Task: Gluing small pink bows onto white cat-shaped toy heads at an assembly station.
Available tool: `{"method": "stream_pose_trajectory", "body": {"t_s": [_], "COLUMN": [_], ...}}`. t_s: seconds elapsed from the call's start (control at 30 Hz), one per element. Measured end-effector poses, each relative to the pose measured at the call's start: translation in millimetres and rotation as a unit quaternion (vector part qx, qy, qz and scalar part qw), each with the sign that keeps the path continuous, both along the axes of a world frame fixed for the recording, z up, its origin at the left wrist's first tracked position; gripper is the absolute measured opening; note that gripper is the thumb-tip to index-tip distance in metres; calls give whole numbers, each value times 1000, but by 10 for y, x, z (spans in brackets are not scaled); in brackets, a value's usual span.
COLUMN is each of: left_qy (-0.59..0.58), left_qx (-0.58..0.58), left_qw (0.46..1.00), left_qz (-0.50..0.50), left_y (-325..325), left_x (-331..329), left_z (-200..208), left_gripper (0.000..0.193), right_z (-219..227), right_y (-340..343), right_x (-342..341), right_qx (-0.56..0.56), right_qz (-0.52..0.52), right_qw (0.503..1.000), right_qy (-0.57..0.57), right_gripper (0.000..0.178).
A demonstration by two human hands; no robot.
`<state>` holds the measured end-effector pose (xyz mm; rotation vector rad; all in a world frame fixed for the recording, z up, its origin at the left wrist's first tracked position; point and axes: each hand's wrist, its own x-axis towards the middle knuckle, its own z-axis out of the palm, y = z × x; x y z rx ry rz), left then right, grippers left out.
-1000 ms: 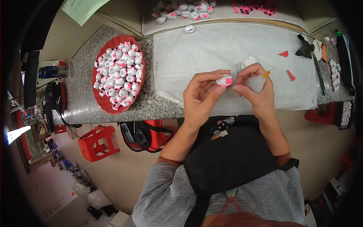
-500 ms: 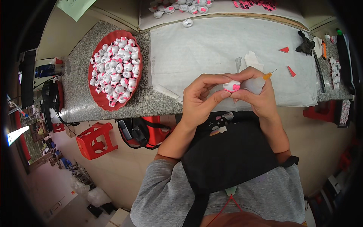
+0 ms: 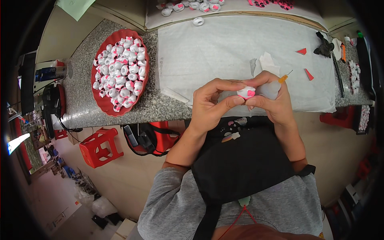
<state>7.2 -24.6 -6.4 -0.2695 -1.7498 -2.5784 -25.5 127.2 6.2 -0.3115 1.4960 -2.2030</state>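
Between my two hands, above the work sheet, is a small rounded white plastic piece [image 3: 246,93] with a pink patch and pink lower edge. My left hand [image 3: 210,103] grips it from the left with thumb and fingers. My right hand [image 3: 278,102] meets its right side with thumb and fingertips. Tucked in that same right hand is a translucent squeeze bottle [image 3: 270,90] with an orange needle tip [image 3: 283,78] pointing up and to the right. The fingers hide part of the bottle and the piece's edges.
A red scalloped bowl [image 3: 96,90] heaped with similar pieces stands at the left. White paper [image 3: 200,52] covers the counter, with crumpled tissue [image 3: 267,63] and two red triangular bits [image 3: 309,75] on it. More pieces [image 3: 196,5] lie on the back shelf. A red stool [image 3: 100,148] stands below left.
The white and pink piece has turned slightly between my fingers. Both hands keep nearly the same place, and the whole view has shifted a little.
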Motion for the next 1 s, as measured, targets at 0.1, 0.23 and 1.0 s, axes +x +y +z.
{"method": "stream_pose_trajectory", "body": {"t_s": [0.1,0.23,1.0], "left_qy": [-27,-24,-11], "left_qx": [14,7,-9], "left_qw": [1000,1000,999], "left_qz": [-2,8,51], "left_y": [14,30,61], "left_x": [-12,-5,22], "left_z": [28,19,-33], "left_gripper": [22,23,25], "right_z": [-2,-17,-121], "right_y": [-8,-1,-4], "right_x": [7,19,-17], "right_qx": [-3,-7,-63], "right_qz": [-7,-4,29], "right_qw": [1000,1000,994], "right_qy": [-9,-18,-90], "right_gripper": [26,27,26]}}
